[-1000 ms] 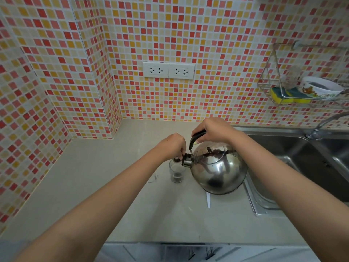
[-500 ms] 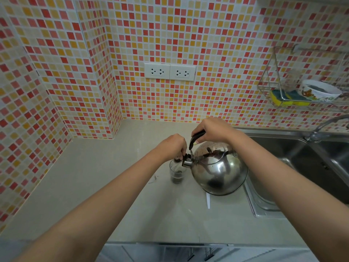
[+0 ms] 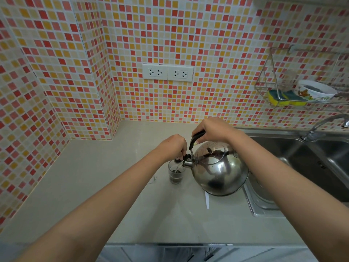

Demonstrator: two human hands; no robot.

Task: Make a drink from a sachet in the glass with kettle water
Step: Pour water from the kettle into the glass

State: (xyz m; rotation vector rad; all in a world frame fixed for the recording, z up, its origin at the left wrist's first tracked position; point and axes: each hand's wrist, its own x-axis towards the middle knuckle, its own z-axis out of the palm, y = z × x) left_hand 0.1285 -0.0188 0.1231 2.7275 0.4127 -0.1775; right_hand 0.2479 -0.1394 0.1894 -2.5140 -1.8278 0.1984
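Right hand (image 3: 213,129) closed around black handle of steel kettle (image 3: 219,171), tilted left. Left hand (image 3: 172,146) pinching spout cap (image 3: 186,157) open. Thin stream entering glass (image 3: 175,173) on table (image 3: 94,176), beside sink (image 3: 302,154).

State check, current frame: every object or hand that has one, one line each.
kettle: tilted, spout over the glass, pouring
glass: upright on the counter, partly filled with dark liquid
spout cap: held open
left hand: grip closed on spout cap
right hand: grip closed on kettle handle
faucet: no water visible
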